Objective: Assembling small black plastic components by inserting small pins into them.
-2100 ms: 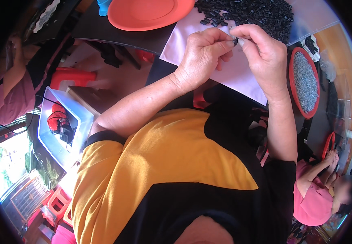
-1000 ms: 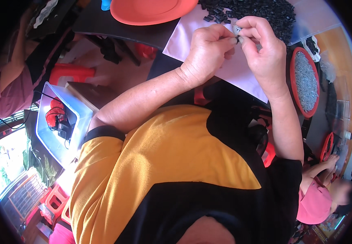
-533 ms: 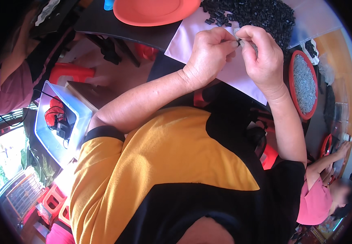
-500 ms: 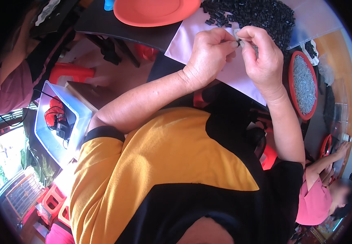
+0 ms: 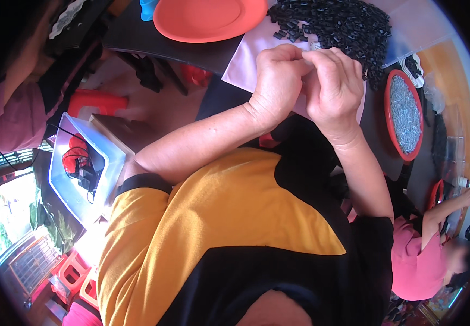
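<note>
My left hand point(image 5: 278, 76) and my right hand point(image 5: 333, 89) meet over a pale pink sheet point(image 5: 240, 68), fingertips pinched together. Whatever lies between the fingers is hidden by them. Just beyond, a large heap of small black plastic pieces point(image 5: 343, 27) spreads over the sheet. A bit of something whitish point(image 5: 315, 45) shows just past the fingertips; its kind is unclear. To the right of my right hand stands a red oval basket point(image 5: 390, 117) filled with silvery screw-like metal pieces point(image 5: 406, 117).
An orange-red plate point(image 5: 208, 22) rests on the dark table point(image 5: 159, 46) at the far left. Left of my elbow is a translucent bin point(image 5: 113, 168) with a red object and cables. Red stools point(image 5: 98, 101) stand on the floor. A person in pink point(image 5: 417, 266) sits at lower right.
My right hand has moved left and turned over, closing in against my left hand. The co-worker's arm at right has stretched out further.
</note>
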The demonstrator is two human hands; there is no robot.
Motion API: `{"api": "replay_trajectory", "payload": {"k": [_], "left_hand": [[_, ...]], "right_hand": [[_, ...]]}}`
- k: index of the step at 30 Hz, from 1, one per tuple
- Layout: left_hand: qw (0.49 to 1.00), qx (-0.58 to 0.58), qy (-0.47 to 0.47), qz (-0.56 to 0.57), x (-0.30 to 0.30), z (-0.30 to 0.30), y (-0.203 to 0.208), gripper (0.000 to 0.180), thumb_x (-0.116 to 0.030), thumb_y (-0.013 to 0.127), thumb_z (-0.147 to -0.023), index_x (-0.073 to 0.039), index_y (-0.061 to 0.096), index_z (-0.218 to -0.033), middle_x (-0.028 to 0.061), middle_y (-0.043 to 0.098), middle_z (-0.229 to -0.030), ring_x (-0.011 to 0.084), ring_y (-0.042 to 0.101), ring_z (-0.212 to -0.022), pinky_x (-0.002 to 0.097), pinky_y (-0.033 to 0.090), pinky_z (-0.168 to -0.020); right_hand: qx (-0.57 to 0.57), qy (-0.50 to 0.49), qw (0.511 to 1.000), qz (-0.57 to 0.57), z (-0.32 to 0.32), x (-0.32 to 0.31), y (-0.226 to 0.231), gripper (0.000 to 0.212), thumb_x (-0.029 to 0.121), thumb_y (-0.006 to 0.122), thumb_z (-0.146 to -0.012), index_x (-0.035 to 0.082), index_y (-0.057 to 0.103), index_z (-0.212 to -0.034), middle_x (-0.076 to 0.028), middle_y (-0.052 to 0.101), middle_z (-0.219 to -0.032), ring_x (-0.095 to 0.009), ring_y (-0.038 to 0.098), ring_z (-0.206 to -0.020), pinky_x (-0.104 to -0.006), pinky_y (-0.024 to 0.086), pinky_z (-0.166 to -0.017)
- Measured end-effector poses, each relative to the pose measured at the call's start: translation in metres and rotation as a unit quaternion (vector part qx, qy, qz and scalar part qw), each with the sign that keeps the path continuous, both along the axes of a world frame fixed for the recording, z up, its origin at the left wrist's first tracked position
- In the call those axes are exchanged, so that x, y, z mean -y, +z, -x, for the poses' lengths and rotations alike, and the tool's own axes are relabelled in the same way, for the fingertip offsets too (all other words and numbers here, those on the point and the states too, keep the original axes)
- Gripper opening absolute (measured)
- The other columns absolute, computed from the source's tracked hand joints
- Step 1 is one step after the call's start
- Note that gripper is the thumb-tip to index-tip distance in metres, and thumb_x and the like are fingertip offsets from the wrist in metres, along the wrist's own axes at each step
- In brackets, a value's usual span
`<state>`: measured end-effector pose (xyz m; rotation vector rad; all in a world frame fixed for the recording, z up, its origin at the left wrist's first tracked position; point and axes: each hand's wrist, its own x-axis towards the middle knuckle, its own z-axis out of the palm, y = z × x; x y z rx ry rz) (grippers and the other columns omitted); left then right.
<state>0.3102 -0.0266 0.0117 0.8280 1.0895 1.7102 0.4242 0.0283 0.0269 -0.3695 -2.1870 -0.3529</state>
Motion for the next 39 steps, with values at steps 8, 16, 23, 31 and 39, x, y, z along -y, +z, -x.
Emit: {"api": "replay_trajectory", "payload": {"k": [8,16,23,31,39], "left_hand": [[0.99,0.132,0.021,0.047,0.008,-0.011,0.007,0.011,0.005,0.055,-0.083,0.007,0.066,-0.083,0.0074,0.063,-0.078,0.0124,0.056,-0.07,0.0266,0.048,-0.06],[0.99,-0.138,-0.001,0.022,0.005,0.063,0.023,0.017,-0.008,0.063,-0.09,0.007,0.069,-0.092,0.0134,0.07,-0.078,0.0176,0.067,-0.066,0.0275,0.054,-0.056],[0.785,-0.595,0.172,-0.018,-0.034,0.134,0.015,0.013,-0.012,0.071,-0.078,-0.004,0.073,-0.089,0.01,0.069,-0.082,0.0259,0.066,-0.078,0.0373,0.054,-0.069],[0.725,-0.659,0.034,-0.199,-0.044,0.031,-0.006,0.012,-0.008,0.073,-0.075,-0.004,0.068,-0.086,0.0108,0.066,-0.087,0.0292,0.065,-0.084,0.0378,0.054,-0.073],[0.639,-0.743,0.035,-0.198,-0.062,0.001,-0.017,0.015,-0.013,0.072,-0.078,-0.002,0.067,-0.087,0.0123,0.067,-0.091,0.0259,0.065,-0.08,0.0361,0.054,-0.068]], "right_hand": [[-0.004,-0.025,1.0,0.006,0.001,0.02,0.0,0.032,0.004,0.075,-0.067,0.004,0.066,-0.098,-0.007,0.065,-0.083,-0.026,0.064,-0.082,-0.0349,0.045,-0.071],[-0.1,0.015,0.968,0.231,-0.02,-0.014,0.014,0.04,-0.001,0.068,-0.076,0.013,0.067,-0.113,-0.008,0.072,-0.095,-0.024,0.07,-0.085,-0.0354,0.054,-0.074],[-0.111,-0.137,0.922,0.345,-0.067,-0.032,0.003,0.013,0.003,0.069,-0.081,0.009,0.07,-0.093,-0.007,0.072,-0.08,-0.021,0.071,-0.072,-0.0303,0.054,-0.066],[-0.142,-0.096,0.903,0.393,-0.063,-0.026,0.004,0.012,0.005,0.071,-0.082,0.007,0.071,-0.093,-0.006,0.071,-0.076,-0.015,0.068,-0.068,-0.0271,0.051,-0.065],[-0.185,-0.059,0.847,0.496,-0.069,-0.022,-0.007,0.014,0.004,0.069,-0.083,0.004,0.072,-0.096,-0.004,0.072,-0.077,-0.009,0.066,-0.072,-0.0252,0.051,-0.068]]}}
